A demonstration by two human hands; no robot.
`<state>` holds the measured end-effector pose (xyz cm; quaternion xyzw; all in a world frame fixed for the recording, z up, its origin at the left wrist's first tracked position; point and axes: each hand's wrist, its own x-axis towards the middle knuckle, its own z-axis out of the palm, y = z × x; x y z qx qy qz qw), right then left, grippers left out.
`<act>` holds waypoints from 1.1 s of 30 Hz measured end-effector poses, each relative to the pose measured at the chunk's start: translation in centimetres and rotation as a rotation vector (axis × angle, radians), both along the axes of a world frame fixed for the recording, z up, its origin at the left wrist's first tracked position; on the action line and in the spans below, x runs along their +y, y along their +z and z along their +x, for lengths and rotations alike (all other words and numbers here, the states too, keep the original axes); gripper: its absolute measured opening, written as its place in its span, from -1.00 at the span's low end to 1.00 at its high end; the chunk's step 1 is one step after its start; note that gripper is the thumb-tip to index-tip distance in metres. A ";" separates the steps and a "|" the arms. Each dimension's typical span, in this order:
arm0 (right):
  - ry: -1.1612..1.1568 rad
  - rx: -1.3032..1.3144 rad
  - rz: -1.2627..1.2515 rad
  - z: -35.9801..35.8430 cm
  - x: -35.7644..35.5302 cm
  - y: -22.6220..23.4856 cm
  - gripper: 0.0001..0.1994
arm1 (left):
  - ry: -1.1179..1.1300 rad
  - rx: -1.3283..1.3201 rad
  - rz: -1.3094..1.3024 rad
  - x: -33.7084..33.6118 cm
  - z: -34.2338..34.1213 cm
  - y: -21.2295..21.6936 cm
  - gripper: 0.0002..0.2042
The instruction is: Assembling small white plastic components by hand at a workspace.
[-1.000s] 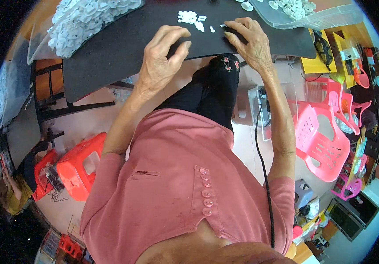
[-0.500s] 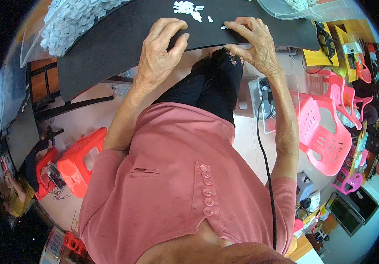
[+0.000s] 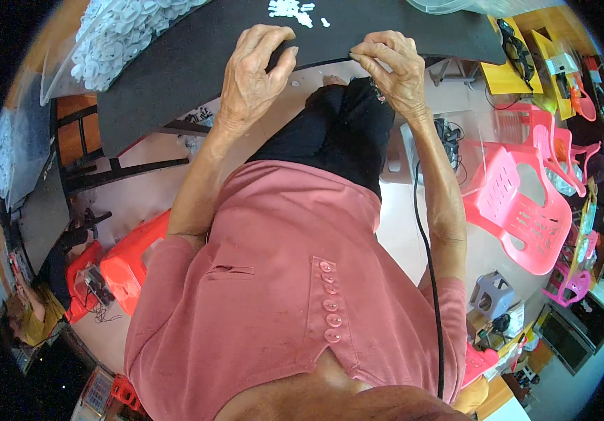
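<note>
My left hand lies palm down over the near edge of the black tabletop, fingers a little curled and apart, holding nothing. My right hand is at the same edge further right, its thumb and fingertips pinched together against the rim. Whether something small sits between them is hidden. A small heap of white pieces lies on the black surface just beyond both hands. My lap in black cloth is below the edge.
A clear bag of several white round pieces rests at the table's far left. Pink plastic chairs stand to my right, and a red stool to my left. A black cable runs along my right arm. Another person crouches at lower left.
Both hands have drawn back from the white pieces to the table's near edge. The right hand's fingers went from spread flat to pinched together.
</note>
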<state>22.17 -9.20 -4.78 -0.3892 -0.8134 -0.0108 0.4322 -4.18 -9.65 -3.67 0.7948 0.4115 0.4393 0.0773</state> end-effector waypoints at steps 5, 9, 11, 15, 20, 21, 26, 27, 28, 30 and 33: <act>-0.049 0.194 -0.263 -1.3 1.3 2.3 -0.86 | -0.033 -0.007 -0.079 0.1 0.0 0.8 -0.77; -0.154 0.120 -0.310 -1.5 3.9 2.2 -0.84 | -0.097 -0.011 -0.160 2.7 0.6 3.3 -0.75; -0.160 0.160 -0.306 -1.5 4.2 1.9 -0.84 | -0.114 0.049 -0.160 5.1 1.2 5.0 -0.72; -0.152 0.236 -0.345 -1.5 4.0 1.9 -0.85 | -0.066 0.021 -0.302 10.7 3.4 7.6 -0.68; -0.159 0.314 -0.370 -1.4 4.3 1.7 -0.89 | -0.128 0.168 0.002 16.5 5.7 4.5 -0.77; -0.126 0.350 -0.354 -1.5 4.4 1.7 -0.90 | -0.154 0.152 -0.099 16.9 5.6 4.0 -0.81; -0.081 0.436 -0.378 -0.9 4.5 1.7 -0.90 | -0.276 0.143 -0.178 16.3 5.7 4.1 -0.86; -0.062 0.460 -0.384 -0.7 4.6 1.6 -0.90 | -0.332 0.107 -0.158 16.0 5.7 4.1 -0.86; -0.038 0.482 -0.390 -0.6 4.7 1.4 -0.90 | -0.383 0.069 -0.138 15.4 5.7 4.2 -0.85; -0.013 0.543 -0.403 -0.6 4.9 1.0 -0.89 | -0.394 0.050 -0.209 14.3 5.6 4.6 -0.83; 0.094 0.659 -0.472 -0.3 5.1 0.9 -0.91 | -0.419 0.008 -0.260 12.5 5.5 5.1 -0.81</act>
